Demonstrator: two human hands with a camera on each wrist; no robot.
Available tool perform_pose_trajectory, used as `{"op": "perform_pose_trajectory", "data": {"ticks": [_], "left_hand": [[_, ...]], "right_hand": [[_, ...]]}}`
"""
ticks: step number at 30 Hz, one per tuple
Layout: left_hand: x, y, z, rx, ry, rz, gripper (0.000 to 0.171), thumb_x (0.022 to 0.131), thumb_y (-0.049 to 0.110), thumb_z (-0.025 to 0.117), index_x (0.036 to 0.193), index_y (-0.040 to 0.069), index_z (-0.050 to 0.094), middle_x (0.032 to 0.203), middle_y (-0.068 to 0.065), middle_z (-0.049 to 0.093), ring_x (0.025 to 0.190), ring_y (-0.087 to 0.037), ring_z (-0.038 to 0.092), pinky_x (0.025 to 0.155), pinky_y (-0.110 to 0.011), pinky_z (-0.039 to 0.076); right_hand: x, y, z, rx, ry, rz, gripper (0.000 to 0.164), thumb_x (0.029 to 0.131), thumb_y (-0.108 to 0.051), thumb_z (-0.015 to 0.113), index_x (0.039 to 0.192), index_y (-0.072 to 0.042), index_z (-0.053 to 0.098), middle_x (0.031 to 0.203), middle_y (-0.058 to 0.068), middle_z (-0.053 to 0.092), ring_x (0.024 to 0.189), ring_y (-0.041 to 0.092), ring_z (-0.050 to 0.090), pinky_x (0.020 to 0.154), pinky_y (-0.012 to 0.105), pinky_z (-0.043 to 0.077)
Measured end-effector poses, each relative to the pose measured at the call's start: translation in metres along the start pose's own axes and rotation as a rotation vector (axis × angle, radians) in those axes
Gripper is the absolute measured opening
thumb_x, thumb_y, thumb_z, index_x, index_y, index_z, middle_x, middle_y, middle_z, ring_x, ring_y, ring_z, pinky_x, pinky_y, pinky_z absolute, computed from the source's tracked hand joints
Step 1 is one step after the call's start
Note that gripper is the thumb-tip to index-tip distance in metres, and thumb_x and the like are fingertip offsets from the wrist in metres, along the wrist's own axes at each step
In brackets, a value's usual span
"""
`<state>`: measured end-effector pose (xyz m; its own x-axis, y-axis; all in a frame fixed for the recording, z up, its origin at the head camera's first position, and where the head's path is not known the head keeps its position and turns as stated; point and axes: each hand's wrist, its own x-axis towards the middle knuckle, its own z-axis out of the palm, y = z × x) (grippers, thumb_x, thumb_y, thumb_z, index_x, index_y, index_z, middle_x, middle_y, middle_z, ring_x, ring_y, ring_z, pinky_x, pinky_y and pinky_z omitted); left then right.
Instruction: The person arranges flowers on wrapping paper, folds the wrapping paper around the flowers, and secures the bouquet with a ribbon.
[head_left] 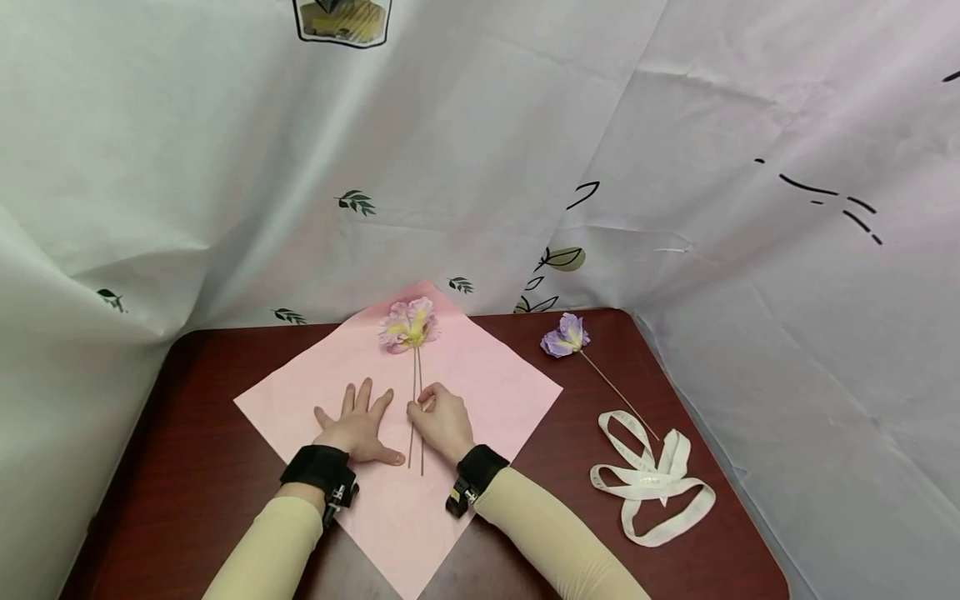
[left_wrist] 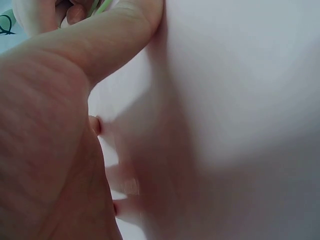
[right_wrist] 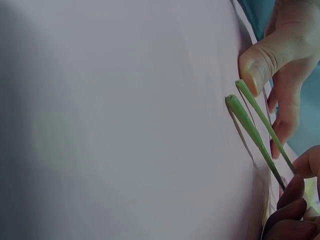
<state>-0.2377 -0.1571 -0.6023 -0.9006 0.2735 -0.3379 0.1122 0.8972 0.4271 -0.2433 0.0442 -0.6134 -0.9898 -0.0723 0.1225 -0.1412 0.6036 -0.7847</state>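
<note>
A sheet of pink paper (head_left: 480, 375) lies cornerwise on the dark red table. On it are pink-and-yellow artificial flowers (head_left: 409, 323), their heads close together at the far corner and two thin stems (head_left: 422, 450) pointing towards me. My right hand (head_left: 444, 421) pinches the stems about midway; in the right wrist view the green stem ends (right_wrist: 245, 117) stick out past its fingertips. Spread flat, my left hand (head_left: 358, 429) rests on the paper left of the stems, its thumb beside their lower ends. The left wrist view shows that thumb (left_wrist: 115, 40) against the paper.
A purple artificial flower (head_left: 566, 336) with a long stem lies on the table (head_left: 202, 450) at the right. Nearer me is a loosely looped white ribbon (head_left: 652, 479) touching or close to that stem's end. A white patterned curtain (head_left: 465, 150) hangs behind the table.
</note>
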Motion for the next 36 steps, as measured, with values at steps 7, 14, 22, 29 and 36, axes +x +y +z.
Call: {"op": "perform_pose_trajectory", "data": {"ticks": [7, 14, 22, 29, 36], "left_hand": [[0.001, 0.002, -0.001, 0.004, -0.002, -0.006, 0.131, 0.075, 0.065, 0.097, 0.175, 0.012, 0.032, 0.182, -0.030, 0.000, 0.166, -0.059, -0.004, 0.108, -0.098, -0.004], [0.004, 0.003, -0.001, 0.015, -0.006, -0.005, 0.131, 0.075, 0.066, 0.096, 0.176, 0.012, 0.032, 0.183, -0.030, 0.000, 0.166, -0.059, -0.005, 0.108, -0.098, -0.004], [0.004, 0.001, -0.001, 0.009, -0.004, 0.001, 0.131, 0.076, 0.066, 0.096, 0.176, 0.012, 0.031, 0.182, -0.031, 0.000, 0.166, -0.059, -0.004, 0.108, -0.098, -0.004], [0.001, 0.003, -0.002, 0.007, -0.018, -0.003, 0.132, 0.076, 0.066, 0.096, 0.176, 0.011, 0.030, 0.182, -0.031, -0.001, 0.166, -0.059, -0.005, 0.109, -0.097, -0.005], [0.000, 0.002, -0.001, 0.005, -0.016, -0.002, 0.132, 0.077, 0.065, 0.096, 0.176, 0.010, 0.029, 0.182, -0.031, -0.002, 0.166, -0.059, -0.006, 0.109, -0.097, -0.006]], "right_hand": [[-0.001, -0.006, -0.005, -0.010, -0.027, 0.027, 0.020, 0.096, -0.031, 0.077, 0.100, -0.014, 0.068, 0.062, -0.009, 0.059, 0.053, 0.008, 0.054, 0.053, 0.027, 0.042], [-0.001, -0.002, -0.005, -0.017, -0.003, -0.016, 0.023, 0.097, -0.036, 0.076, 0.101, -0.015, 0.067, 0.062, -0.010, 0.059, 0.054, 0.008, 0.056, 0.053, 0.027, 0.044], [0.000, -0.008, -0.018, -0.002, -0.031, 0.055, 0.023, 0.098, -0.036, 0.077, 0.105, -0.015, 0.069, 0.065, -0.009, 0.063, 0.057, 0.007, 0.057, 0.057, 0.028, 0.046], [0.005, 0.000, -0.053, 0.013, 0.018, 0.091, 0.021, 0.101, -0.034, 0.074, 0.110, -0.015, 0.073, 0.068, -0.007, 0.063, 0.060, 0.009, 0.057, 0.064, 0.031, 0.047], [0.028, 0.038, -0.126, -0.098, 0.126, 0.123, 0.017, 0.101, -0.027, 0.072, 0.111, -0.015, 0.080, 0.076, -0.003, 0.069, 0.069, 0.014, 0.063, 0.070, 0.035, 0.049]]}}
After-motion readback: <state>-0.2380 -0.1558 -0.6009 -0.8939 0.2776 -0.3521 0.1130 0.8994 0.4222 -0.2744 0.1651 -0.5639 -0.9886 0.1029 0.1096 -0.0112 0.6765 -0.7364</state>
